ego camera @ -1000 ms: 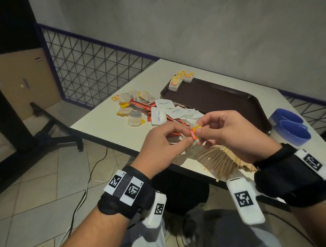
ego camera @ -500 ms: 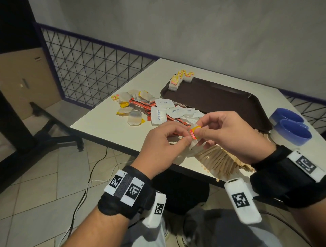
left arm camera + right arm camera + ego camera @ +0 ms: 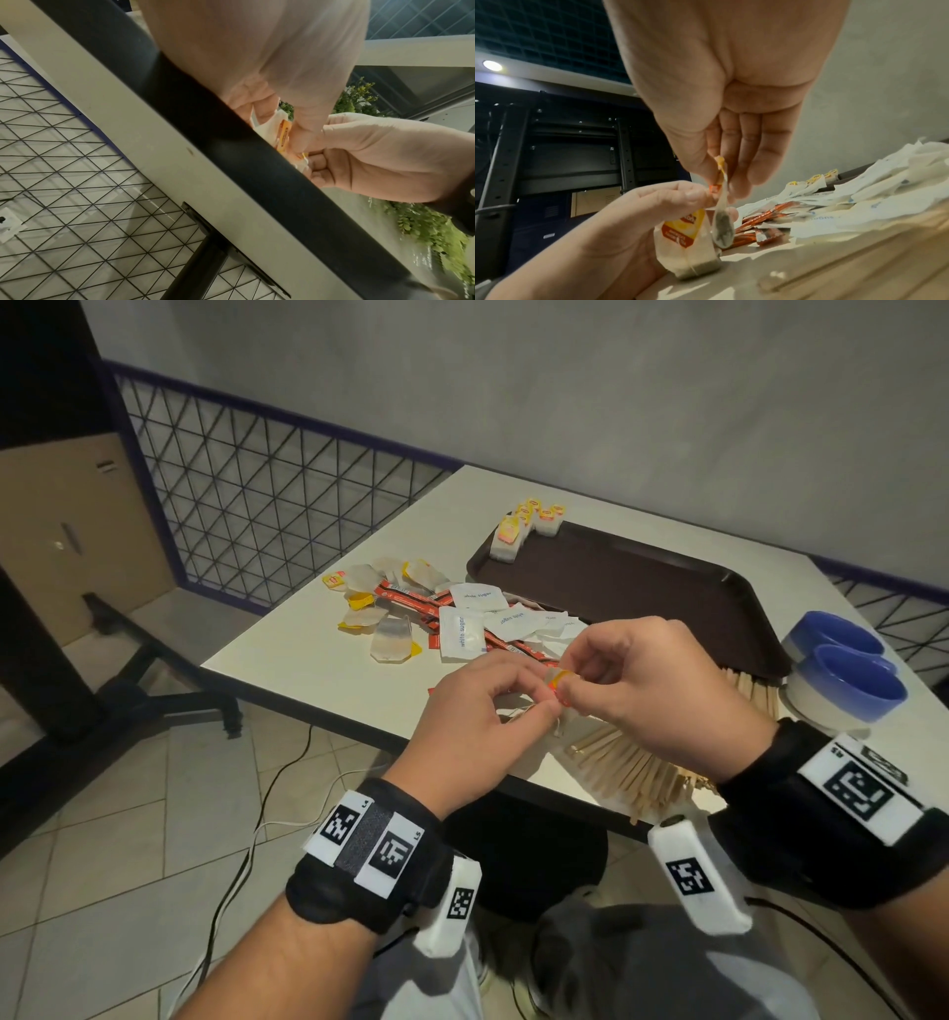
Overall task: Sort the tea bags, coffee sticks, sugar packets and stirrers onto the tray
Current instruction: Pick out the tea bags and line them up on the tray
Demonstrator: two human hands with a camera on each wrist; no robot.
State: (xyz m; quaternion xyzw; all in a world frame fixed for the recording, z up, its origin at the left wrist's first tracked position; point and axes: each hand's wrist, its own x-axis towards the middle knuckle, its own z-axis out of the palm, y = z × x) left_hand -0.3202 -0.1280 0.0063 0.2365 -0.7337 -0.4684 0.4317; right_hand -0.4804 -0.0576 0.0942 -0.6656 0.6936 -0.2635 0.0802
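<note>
My two hands meet just above the table's near edge, over the fan of wooden stirrers [image 3: 631, 762]. My left hand [image 3: 534, 703] grips a tea bag [image 3: 685, 239] with a yellow tag. My right hand [image 3: 572, 683] pinches a second tea bag [image 3: 721, 223] by its orange tag, and it hangs beside the first. The dark brown tray [image 3: 642, 577] lies behind, with several tea bags [image 3: 518, 531] lined up at its far left corner. Loose tea bags [image 3: 390, 629], orange coffee sticks [image 3: 411, 600] and white sugar packets [image 3: 462, 634] lie in a heap left of the tray.
Two blue-rimmed white tubs [image 3: 847, 675] stand at the right, next to the tray. A wire mesh fence [image 3: 267, 505] runs behind the table on the left. Cables [image 3: 246, 855] trail over the tiled floor under the table's edge.
Both hands stay together at the same spot, fingers working on the tea bags; the right wrist has shifted only slightly.
</note>
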